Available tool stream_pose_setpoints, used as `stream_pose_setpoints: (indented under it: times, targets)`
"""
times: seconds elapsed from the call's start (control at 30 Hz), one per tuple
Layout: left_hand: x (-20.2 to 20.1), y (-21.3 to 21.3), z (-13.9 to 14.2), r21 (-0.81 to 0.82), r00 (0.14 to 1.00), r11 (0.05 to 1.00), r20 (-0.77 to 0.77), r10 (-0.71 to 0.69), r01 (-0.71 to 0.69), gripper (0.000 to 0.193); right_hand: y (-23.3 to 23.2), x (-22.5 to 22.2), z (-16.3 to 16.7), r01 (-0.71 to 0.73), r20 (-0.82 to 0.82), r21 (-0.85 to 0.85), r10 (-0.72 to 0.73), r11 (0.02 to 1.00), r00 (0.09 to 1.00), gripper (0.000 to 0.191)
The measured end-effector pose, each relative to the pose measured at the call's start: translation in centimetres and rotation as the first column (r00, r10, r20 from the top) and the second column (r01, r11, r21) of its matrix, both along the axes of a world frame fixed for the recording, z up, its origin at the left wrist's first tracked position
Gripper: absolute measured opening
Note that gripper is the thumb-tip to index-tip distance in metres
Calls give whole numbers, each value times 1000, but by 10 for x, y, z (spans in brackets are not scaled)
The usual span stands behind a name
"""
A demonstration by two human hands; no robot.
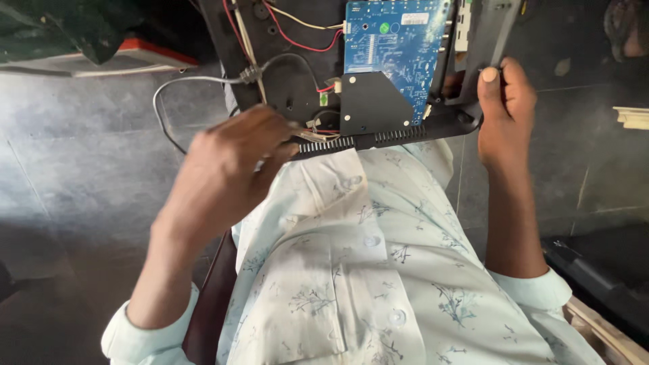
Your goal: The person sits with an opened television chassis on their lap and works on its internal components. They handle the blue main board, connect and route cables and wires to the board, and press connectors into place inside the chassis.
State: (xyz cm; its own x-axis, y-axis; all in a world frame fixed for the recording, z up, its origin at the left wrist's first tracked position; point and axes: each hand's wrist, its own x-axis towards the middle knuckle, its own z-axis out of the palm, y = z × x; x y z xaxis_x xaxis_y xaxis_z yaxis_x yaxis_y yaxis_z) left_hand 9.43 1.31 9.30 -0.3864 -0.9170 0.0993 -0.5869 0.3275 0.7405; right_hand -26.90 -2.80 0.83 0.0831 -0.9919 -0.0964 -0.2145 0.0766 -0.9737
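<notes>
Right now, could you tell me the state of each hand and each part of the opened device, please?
left hand: closed on small wires at the panel's lower edge
right hand: gripping the panel's right edge
black back panel: opened, propped against the person's lap
blue circuit board: exposed, mounted on the panel
red wires: attached, running to the board
grey cable: looping loose off the panel's left

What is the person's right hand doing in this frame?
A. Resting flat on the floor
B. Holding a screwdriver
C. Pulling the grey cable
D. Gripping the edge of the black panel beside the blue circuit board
D: the right hand wraps its fingers around the edge of the black panel, next to the blue circuit board, while the left hand works at the wires on the panel's near edge.
</notes>
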Motion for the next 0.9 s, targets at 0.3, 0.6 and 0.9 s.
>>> stream_pose_setpoints:
  times: [0.3,0.6,0.9]
  targets:
    - [19,12,-47,156,951,940,106,291,-304,28,2,-13,-21,-27,76,-45,30,999,997,36]
    - [16,22,-97,353,816,850,-295,498,-391,32,5,2,-13,-37,-10,-45,36,998,999,27]
    - [21,22,-111,413,748,852,-441,496,-322,24,38,28,16,-353,-774,-500,-226,791,591,17]
